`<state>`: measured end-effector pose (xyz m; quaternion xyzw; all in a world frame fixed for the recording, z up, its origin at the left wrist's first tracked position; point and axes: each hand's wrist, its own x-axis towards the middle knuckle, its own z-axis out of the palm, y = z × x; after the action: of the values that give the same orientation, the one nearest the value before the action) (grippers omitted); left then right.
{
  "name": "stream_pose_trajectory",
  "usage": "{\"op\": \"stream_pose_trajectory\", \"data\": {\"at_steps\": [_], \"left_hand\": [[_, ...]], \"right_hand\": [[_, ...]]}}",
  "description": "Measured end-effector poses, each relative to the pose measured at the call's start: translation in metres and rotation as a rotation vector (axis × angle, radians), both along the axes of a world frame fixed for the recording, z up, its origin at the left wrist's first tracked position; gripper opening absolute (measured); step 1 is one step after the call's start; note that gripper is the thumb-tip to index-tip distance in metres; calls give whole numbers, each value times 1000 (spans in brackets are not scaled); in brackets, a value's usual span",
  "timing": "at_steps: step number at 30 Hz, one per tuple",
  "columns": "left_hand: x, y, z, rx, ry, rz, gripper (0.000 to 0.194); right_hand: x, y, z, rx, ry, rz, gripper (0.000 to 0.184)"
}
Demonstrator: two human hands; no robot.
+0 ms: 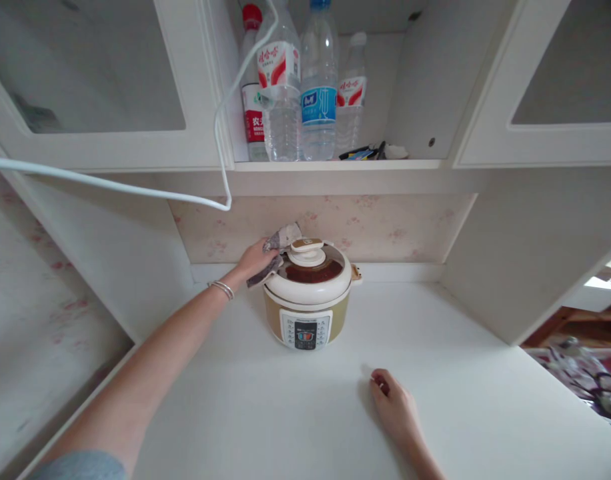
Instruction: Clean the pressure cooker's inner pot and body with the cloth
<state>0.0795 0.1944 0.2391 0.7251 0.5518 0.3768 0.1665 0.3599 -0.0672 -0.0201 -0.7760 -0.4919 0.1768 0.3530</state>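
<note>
A white and olive-gold electric pressure cooker (310, 297) stands on the white counter, with a dark, glossy lid top and a control panel facing me. My left hand (258, 259) is closed on a crumpled grey patterned cloth (285, 236), which lies against the left rear of the cooker's lid. Part of the cloth hangs down below my fingers at the lid's left edge. My right hand (393, 403) is near the counter surface, to the front right of the cooker. Its fingers are curled in, and I see nothing in them.
An open shelf above holds several plastic bottles (318, 100) and small odds and ends (368, 152). A white cable (150, 193) hangs in front of the cupboards at left. Side panels (525, 247) flank the counter (265, 413). Glassware (585, 380) shows at far right.
</note>
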Motion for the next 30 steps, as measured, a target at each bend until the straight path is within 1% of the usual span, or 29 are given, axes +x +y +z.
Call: {"op": "stream_pose_trajectory", "data": {"at_steps": [3, 5, 7, 9, 10, 11, 12, 14, 16, 17, 19, 21, 24, 27, 28, 30], "left_hand": [[-1, -6, -19, 42, -39, 7, 36], [-5, -17, -27, 80, -46, 11, 38], [-9, -36, -34, 127, 1, 7, 44], [-11, -62, -40, 188, 94, -8, 50], [-11, -76, -43, 225, 155, -36, 52], [-9, -89, -46, 263, 227, -88, 54], [-6, -102, -48, 299, 304, -166, 55], [4, -123, -49, 369, 453, -372, 58], [21, -135, -44, 454, 574, -538, 57], [32, -136, -40, 502, 622, -586, 55], [57, -134, -30, 589, 698, -624, 49], [84, -126, -19, 641, 742, -624, 44], [124, -108, -8, 643, 758, -618, 36], [158, -85, 2, 531, 742, -615, 33], [166, -76, 6, 476, 730, -596, 32], [179, -57, 16, 354, 691, -515, 31]], "right_hand": [[-2, 2, 4, -28, -11, -4, 24], [-5, 3, 7, -56, -30, 0, 23], [-8, 3, 10, -72, -50, 18, 22], [-10, 3, 12, -81, -64, 36, 21], [-11, 2, 12, -88, -72, 42, 21], [-12, 2, 12, -97, -81, 50, 22], [-13, 2, 11, -106, -92, 56, 23], [-14, 2, 10, -124, -118, 66, 24], [-15, 2, 9, -132, -139, 71, 26], [-15, 2, 9, -134, -147, 75, 26], [-17, 2, 10, -138, -167, 82, 27], [-20, 1, 14, -133, -203, 90, 28], [-24, -2, 18, -92, -277, 120, 29], [-23, -2, 14, -58, -277, 130, 28], [-22, 0, 12, -62, -234, 110, 27], [-18, 8, 11, -85, -70, 39, 25]]}}
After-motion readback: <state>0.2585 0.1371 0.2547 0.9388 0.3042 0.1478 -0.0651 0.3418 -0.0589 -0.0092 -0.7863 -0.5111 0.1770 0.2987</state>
